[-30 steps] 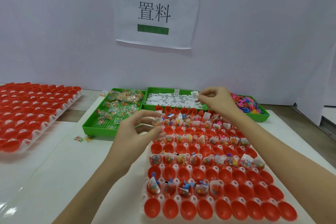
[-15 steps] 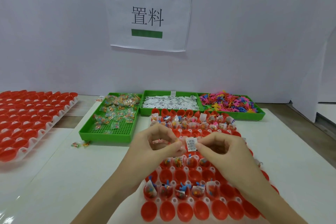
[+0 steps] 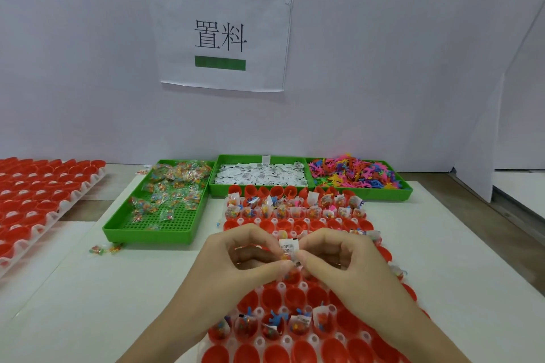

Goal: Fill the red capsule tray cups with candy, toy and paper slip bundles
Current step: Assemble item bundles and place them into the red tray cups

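Note:
The red capsule tray (image 3: 274, 299) lies in front of me, with bundles in several far cups and in a near row. Above its middle, my left hand (image 3: 236, 268) and my right hand (image 3: 345, 268) meet fingertip to fingertip. Together they pinch a small white paper slip (image 3: 288, 247) with a bit of clear candy packet behind it. Behind the tray stand three green bins: candy packets (image 3: 168, 194), paper slips (image 3: 259, 175) and colourful plastic toys (image 3: 354, 174).
A second tray of red cups (image 3: 35, 200) lies at the far left. Loose candy packets (image 3: 104, 249) sit on the white table beside the candy bin. A white wall with a printed sign (image 3: 221, 35) closes the back.
My right hand came back from the slip bin with a slip and met my left hand over the tray. Both hands now hold the bundle slightly lower and closer together.

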Demonstrator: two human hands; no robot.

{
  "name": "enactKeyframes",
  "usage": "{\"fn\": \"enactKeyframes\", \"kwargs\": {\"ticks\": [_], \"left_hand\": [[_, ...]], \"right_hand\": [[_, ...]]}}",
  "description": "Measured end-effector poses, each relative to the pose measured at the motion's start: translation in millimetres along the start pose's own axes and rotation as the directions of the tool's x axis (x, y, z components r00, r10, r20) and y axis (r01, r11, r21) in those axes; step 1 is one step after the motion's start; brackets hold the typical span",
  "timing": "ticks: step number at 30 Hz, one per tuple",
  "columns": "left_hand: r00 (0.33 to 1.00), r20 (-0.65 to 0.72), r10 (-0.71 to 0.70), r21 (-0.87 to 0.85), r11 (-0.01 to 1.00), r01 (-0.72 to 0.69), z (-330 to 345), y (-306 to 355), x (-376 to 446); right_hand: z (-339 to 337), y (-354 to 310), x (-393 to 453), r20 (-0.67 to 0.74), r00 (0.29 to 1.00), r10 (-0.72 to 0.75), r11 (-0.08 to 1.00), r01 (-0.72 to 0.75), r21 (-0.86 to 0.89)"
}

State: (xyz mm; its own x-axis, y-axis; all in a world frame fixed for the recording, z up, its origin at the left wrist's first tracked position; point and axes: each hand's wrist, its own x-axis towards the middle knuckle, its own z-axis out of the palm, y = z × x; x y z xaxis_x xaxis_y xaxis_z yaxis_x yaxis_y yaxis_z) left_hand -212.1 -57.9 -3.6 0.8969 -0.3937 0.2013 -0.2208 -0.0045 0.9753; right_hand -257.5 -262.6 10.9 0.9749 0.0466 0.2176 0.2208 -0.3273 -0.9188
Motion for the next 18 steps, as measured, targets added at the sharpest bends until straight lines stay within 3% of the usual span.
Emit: {"fn": "enactKeyframes", "kwargs": {"ticks": [8, 13, 18], "left_hand": [[0.998, 0.009, 0.069, 0.013, 0.998, -0.069, -4.4, 6.3, 0.8], [0.998, 0.012, 0.064, 0.039, 0.997, -0.064, -5.8, 5.3, 1.4], [0.999, 0.002, 0.049, 0.069, 0.996, -0.049, -5.5, 1.4, 1.9]], "right_hand": [[-4.0, -0.6, 0.2, 0.117, 0.993, 0.027, 1.0, -0.026, -0.009], [1.9, 1.2, -1.7, 0.07, 0.997, 0.017, 1.0, -0.018, 0.006], [0.2, 0.1, -3.5, 0.07, 0.991, 0.114, 0.993, -0.117, 0.033]]}}
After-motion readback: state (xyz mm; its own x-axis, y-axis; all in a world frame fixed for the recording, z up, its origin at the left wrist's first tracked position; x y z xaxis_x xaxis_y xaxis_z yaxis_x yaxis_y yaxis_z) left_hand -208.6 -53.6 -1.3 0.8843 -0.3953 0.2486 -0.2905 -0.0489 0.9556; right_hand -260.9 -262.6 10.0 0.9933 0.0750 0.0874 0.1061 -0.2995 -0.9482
